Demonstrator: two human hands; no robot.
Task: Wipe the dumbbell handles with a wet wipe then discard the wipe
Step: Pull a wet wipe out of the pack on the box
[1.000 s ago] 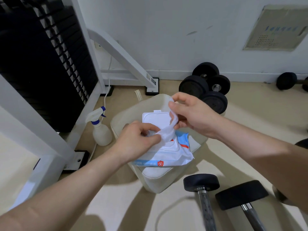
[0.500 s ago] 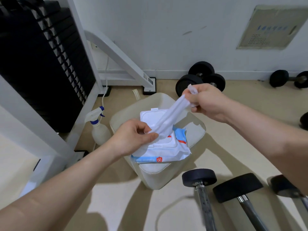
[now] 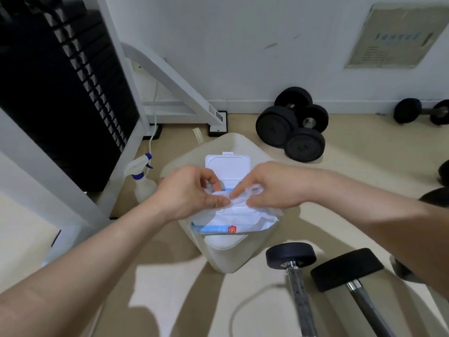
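A white and blue wet wipe pack (image 3: 233, 221) lies on a cream stool (image 3: 226, 254), its flip lid (image 3: 227, 164) standing open. My right hand (image 3: 272, 186) grips a crumpled white wet wipe (image 3: 245, 197) low over the pack's opening. My left hand (image 3: 192, 190) pinches the wipe's other end, thumb and fingers meeting the right hand's fingertips. Two dumbbells lie on the floor at the lower right, with black heads (image 3: 290, 255) (image 3: 346, 268) and chrome handles (image 3: 300, 300) (image 3: 364, 302) pointing toward me.
A spray bottle (image 3: 143, 181) stands left of the stool beside a white weight machine with a black plate stack (image 3: 60, 81). More black dumbbells (image 3: 295, 125) sit by the wall; another (image 3: 422, 110) is far right. A thin cord (image 3: 245, 302) curls on the beige floor.
My right hand, which had stretched the wipe up and to the right out of the pack, has come back down to the opening and meets my left hand there; the wipe is now bunched.
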